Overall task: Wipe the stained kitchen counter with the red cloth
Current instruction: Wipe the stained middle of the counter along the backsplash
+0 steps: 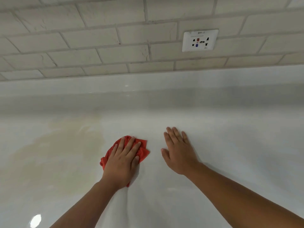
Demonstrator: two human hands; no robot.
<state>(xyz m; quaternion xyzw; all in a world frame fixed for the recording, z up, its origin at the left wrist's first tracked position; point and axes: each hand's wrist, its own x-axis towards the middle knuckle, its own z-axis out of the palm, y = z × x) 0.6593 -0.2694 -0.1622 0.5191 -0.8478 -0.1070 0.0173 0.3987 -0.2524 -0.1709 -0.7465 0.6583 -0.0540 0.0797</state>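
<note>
Presently we note a glossy white table [230,145] running below a wall of pale brick-pattern tiles [98,38]. At the left, we record a broad, faint tan stain [65,145] spread over the table surface. A bright glare spot [35,220] shows at the lower left.

Just left of centre, the red cloth [143,149] lies bunched on the table, beside the right edge of the stain. The left hand [122,160] lies flat on top of the cloth, palm down, fingers straight and slightly spread. Its grip is apart, pressing rather than clasping, and cloth shows beyond the hand at the far end and on both sides.

To the right, near the cloth but not touching it, the right hand [178,153] rests palm down on bare table, fingers straight and close together, thumb out to the left. Its grip is likewise apart and holds nothing.

Further right, on the tiles, we observe a white socket plate [199,40] with a small printed label along its top.
</note>
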